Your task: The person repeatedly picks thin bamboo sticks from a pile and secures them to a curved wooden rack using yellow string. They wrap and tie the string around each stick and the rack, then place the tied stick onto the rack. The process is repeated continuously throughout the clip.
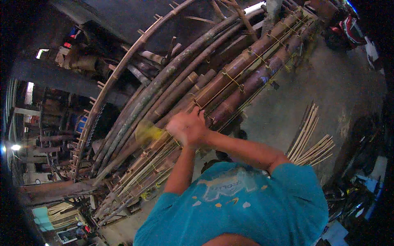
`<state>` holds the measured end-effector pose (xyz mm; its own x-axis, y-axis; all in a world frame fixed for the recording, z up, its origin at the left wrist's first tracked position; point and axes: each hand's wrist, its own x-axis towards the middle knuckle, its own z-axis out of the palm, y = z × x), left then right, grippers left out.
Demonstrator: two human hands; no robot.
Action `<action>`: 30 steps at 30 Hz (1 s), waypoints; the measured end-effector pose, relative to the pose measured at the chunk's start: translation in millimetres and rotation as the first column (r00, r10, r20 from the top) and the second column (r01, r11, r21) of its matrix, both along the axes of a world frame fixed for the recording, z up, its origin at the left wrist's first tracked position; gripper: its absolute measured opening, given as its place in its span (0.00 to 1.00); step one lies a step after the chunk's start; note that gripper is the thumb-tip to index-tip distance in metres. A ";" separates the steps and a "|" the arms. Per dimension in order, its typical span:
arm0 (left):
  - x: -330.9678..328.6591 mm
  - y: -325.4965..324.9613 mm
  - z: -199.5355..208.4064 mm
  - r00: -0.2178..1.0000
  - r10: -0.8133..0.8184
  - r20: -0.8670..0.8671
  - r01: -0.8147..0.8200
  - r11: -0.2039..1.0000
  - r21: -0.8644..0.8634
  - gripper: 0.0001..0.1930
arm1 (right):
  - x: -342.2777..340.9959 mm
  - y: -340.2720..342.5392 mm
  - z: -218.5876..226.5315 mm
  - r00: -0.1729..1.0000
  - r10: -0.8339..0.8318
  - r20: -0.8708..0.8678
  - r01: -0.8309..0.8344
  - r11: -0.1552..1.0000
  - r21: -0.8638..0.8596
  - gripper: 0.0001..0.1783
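Observation:
My left hand and my right hand come together over a long bundle of brown bamboo poles. The left is smeared by motion, and its fingers cannot be made out. My right hand's fingers look curled in close to the pole's surface; what they hold, if anything, is hidden. A blurred yellow shape, perhaps loose cord, shows just left of my left hand. Thin yellow cord is wound across the poles at intervals, with knots along it. Light, narrow strips lie along the lower part of the bundle.
Beyond the bundle lie more thick, curved poles. A long bent bamboo piece with short pegs arches over them. Thin sticks lie fanned on the concrete floor at right. Dark clutter is at lower right.

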<state>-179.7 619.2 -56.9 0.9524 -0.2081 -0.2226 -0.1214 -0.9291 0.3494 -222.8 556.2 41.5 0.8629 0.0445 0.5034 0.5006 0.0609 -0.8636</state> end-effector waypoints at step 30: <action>161.1 35.6 -59.7 0.969 -0.225 0.098 0.244 0.925 -0.291 0.19 | -95.8 -5.0 -109.4 0.988 0.121 -0.092 -0.148 0.627 -0.765 0.20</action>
<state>-18.6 654.7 -116.6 0.8780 -0.4751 -0.0582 -0.3533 -0.7252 0.5910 -318.6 551.2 -67.8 0.8285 0.5201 0.2075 0.5161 -0.5657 -0.6432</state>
